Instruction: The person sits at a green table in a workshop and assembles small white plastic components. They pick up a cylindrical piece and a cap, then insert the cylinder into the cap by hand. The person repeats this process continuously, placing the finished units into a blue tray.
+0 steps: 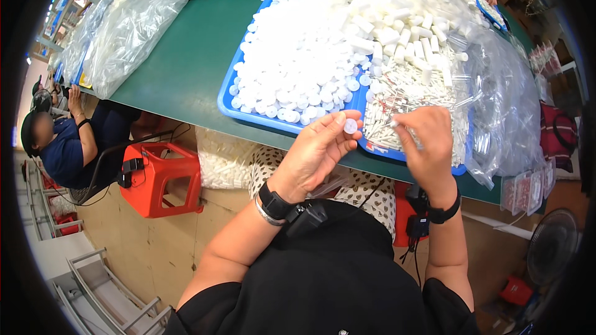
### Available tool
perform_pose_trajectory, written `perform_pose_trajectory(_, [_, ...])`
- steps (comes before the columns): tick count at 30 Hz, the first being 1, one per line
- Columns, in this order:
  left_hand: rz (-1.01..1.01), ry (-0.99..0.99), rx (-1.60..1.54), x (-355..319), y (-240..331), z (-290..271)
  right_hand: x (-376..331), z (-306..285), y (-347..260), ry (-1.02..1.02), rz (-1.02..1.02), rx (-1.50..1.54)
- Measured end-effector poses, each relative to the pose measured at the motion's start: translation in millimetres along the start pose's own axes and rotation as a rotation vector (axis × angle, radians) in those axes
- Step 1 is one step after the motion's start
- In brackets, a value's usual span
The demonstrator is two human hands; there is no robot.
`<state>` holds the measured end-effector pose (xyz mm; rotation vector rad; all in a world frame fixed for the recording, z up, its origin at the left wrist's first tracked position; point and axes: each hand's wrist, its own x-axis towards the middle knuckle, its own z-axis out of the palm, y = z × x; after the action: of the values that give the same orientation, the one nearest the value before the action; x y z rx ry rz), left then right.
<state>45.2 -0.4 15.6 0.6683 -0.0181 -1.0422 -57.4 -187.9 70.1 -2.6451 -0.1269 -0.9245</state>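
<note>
Left hand (pixel 313 149) pinches a small round white plastic cap (pixel 351 126), right hand (pixel 425 136) grips a thin clear plastic tube (pixel 397 123) — best brought together squarely, ends aligned.

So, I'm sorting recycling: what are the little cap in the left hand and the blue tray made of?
The cap looks like moulded white plastic, smooth and slightly glossy. The tray seems rigid blue plastic, judging by its even colour and rounded rim.
</note>
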Motion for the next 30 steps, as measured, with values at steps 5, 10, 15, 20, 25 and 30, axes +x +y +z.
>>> perform_pose_trajectory(5, [-0.031, -0.051, -0.094, -3, -10, -2, -4, 0, -15, -0.098, -0.053, -0.021])
perform_pose_trajectory(10, [-0.012, -0.121, -0.143, -5, -13, -10, -5, -4, -17, -0.049, -0.033, -0.038])
perform_pose_trajectory(15, [-0.004, 0.033, -0.037, -15, -6, 15, -5, -6, -22, -0.065, -0.053, -0.046])
perform_pose_trajectory(20, [0.003, 0.030, -0.032, -17, -7, 15, -6, -6, -23, -0.095, -0.064, -0.074])
perform_pose_trajectory(25, [0.029, 0.057, -0.043, -16, -10, 12, -5, -7, -26, -0.124, -0.079, -0.095])
perform_pose_trajectory(30, [0.051, 0.041, -0.013, -16, -11, 14, -6, -10, -27, -0.144, -0.085, -0.099])
